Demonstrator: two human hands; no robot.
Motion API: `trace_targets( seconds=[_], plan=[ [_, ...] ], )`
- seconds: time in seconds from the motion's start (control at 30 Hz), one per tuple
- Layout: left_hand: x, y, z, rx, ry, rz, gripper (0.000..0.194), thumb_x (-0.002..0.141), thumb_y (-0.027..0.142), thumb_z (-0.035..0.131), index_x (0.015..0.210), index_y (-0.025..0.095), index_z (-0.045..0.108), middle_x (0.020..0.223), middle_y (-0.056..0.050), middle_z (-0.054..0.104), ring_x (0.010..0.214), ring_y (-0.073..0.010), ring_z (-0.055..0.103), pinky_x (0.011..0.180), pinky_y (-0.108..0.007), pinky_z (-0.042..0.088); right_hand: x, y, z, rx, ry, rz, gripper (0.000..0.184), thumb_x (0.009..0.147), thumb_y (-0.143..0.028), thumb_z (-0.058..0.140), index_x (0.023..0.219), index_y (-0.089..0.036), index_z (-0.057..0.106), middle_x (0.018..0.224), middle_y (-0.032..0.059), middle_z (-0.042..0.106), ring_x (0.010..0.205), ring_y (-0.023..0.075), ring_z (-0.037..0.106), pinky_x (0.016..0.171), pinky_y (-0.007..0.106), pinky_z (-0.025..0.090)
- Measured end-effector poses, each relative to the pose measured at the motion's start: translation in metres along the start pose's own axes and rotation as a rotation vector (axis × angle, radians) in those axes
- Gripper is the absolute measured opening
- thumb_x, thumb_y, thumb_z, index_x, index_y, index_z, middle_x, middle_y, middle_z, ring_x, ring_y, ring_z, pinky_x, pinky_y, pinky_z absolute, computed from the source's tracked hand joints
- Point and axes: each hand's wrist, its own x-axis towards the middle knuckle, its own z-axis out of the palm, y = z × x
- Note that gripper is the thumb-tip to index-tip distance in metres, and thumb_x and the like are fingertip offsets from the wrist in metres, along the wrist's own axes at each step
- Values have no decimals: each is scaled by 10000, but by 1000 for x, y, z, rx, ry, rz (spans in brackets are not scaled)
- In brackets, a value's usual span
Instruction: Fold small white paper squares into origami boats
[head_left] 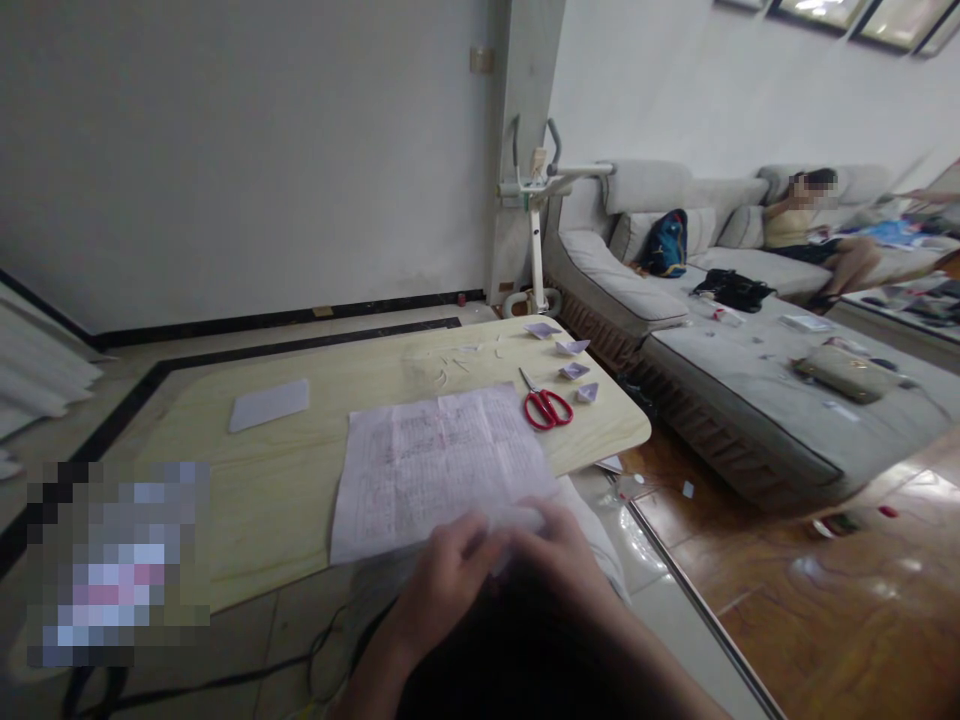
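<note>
My left hand [454, 562] and my right hand [561, 552] meet just in front of the table's near edge. Both have their fingers closed on a small piece of pale paper [519, 518], blurred and partly covered by the fingers. Beyond them lies a large creased sheet of printed paper [442, 460], spread on the table. Red-handled scissors [547, 408] rest beside its right edge with the blades pointing away. Several small folded paper shapes [574, 370] stand in a row at the far right corner. Thin paper scraps [454, 366] are scattered behind the sheet.
The pale wooden table [277, 500] carries a light rectangular sheet [270, 405] on its left. A grey sofa [735, 400] to the right bears a backpack [669, 243] and bags. A person [799, 225] sits there. Exercise equipment [535, 240] stands behind the table.
</note>
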Motion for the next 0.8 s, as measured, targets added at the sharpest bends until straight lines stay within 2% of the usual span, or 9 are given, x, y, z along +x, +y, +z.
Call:
trace_targets(
  seconds=[0.1,0.2,0.3,0.43,0.57,0.67,0.73,0.8],
  plan=[
    [0,-1,0,-53,-41,-45,312,910,444,500,719,200,541,598,58,506,561,-114,504,528,-199,394,-1,-4,-5,-16,-64,-22,153,805,-297,619,800,-152,669,682,1,638,643,160,597,592,243,479],
    [1,-6,1,-85,-62,-85,270,922,423,480,829,197,594,651,44,559,595,-125,553,537,-205,413,-1,-3,-9,-106,-43,-99,156,828,-285,597,802,-152,673,739,15,641,718,164,589,651,250,472],
    [2,-10,1,-2,8,-98,275,913,403,487,733,201,540,584,67,474,547,-112,507,504,-197,374,1,2,-9,-197,-17,-128,156,810,-277,623,718,-152,635,662,-2,596,641,145,544,594,241,437],
    [1,-7,1,165,106,-42,257,891,333,498,666,208,489,578,73,427,546,-103,468,507,-196,334,5,10,-4,-295,39,-164,173,795,-256,624,654,-158,604,596,-18,556,580,131,506,545,235,405],
    [0,0,0,166,87,-15,273,889,345,494,650,213,480,557,73,445,544,-109,485,517,-196,340,5,13,-4,-380,48,-198,170,811,-233,601,660,-160,620,615,-3,595,613,145,536,589,254,429],
    [1,1,-2,78,69,-39,298,900,368,468,649,211,494,567,61,497,571,-123,527,530,-198,369,1,10,-7,-371,19,-210,102,836,-240,596,855,-168,666,754,16,641,717,164,578,680,276,467],
    [1,2,-3,37,97,-61,278,890,350,467,654,208,508,570,58,507,569,-127,530,525,-199,376,-4,6,-10,-346,-25,-218,249,817,-222,629,1064,-194,628,881,20,644,812,174,589,751,288,484],
    [2,2,-5,15,115,-95,243,871,335,479,674,205,535,562,57,510,559,-131,527,516,-202,379,-8,3,-12,-349,-105,-207,368,780,-194,672,1139,-221,591,959,17,631,864,177,585,773,282,493]
  ],
)
